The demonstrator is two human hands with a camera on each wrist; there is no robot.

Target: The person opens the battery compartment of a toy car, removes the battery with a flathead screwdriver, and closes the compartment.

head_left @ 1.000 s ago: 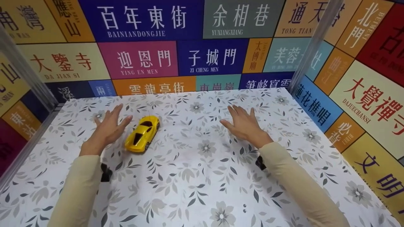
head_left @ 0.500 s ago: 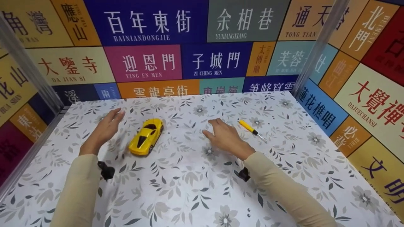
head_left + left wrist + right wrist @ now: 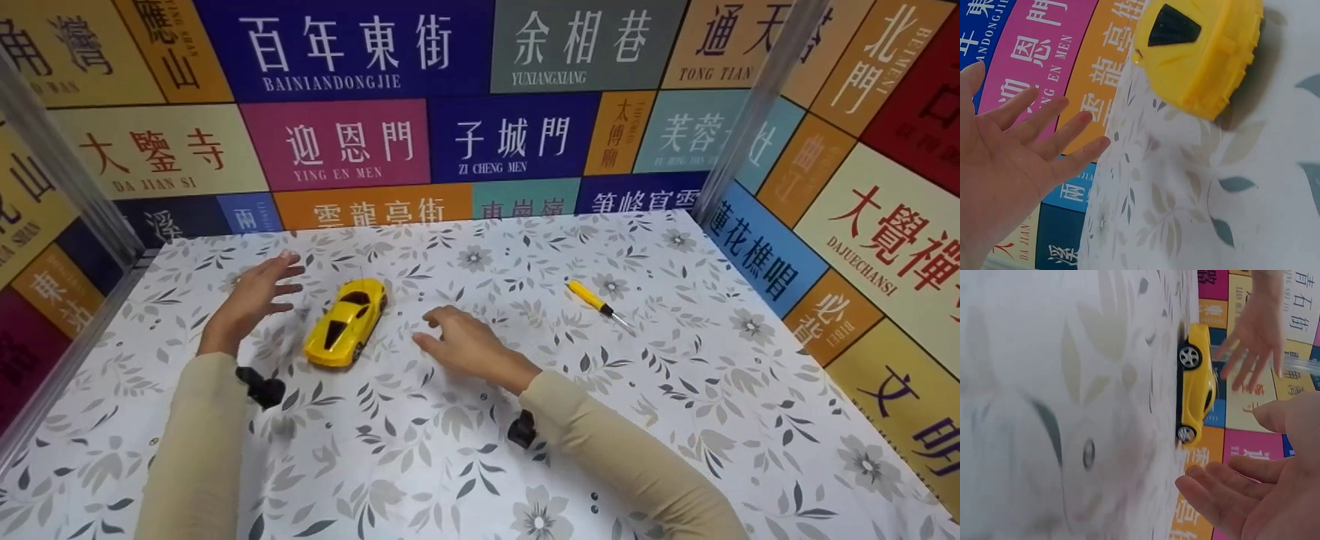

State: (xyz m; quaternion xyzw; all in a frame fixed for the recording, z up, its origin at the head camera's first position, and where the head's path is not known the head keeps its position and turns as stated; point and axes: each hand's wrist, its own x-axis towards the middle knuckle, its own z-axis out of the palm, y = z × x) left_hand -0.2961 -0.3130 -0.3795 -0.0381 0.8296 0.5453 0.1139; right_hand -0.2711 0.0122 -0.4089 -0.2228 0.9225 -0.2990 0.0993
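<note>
A yellow toy car (image 3: 346, 322) with black windows and a thin antenna stands on the table, left of the middle. My left hand (image 3: 247, 304) hovers just left of it, fingers spread and apart from the car; in the left wrist view its palm (image 3: 1010, 157) shows with nothing in it. On the car's other side is my right hand (image 3: 472, 345), fingers relaxed and a little bent, holding nothing. The right wrist view shows the car's wheels side (image 3: 1193, 385) beyond that hand's fingers. A screwdriver (image 3: 600, 306) with a yellow and black handle lies to the right.
The table (image 3: 420, 480) wears a white cover with grey leaves and flowers. Panels with coloured sign blocks (image 3: 352, 142) rise along its back and sides. Clear strips (image 3: 731, 150) run up the corners. Small black devices (image 3: 262, 386) sit at both wrists.
My right hand has moved left toward the car, uncovering the screwdriver that it hid at first. The left hand has turned slightly and stays beside the car, which has not visibly moved on the table.
</note>
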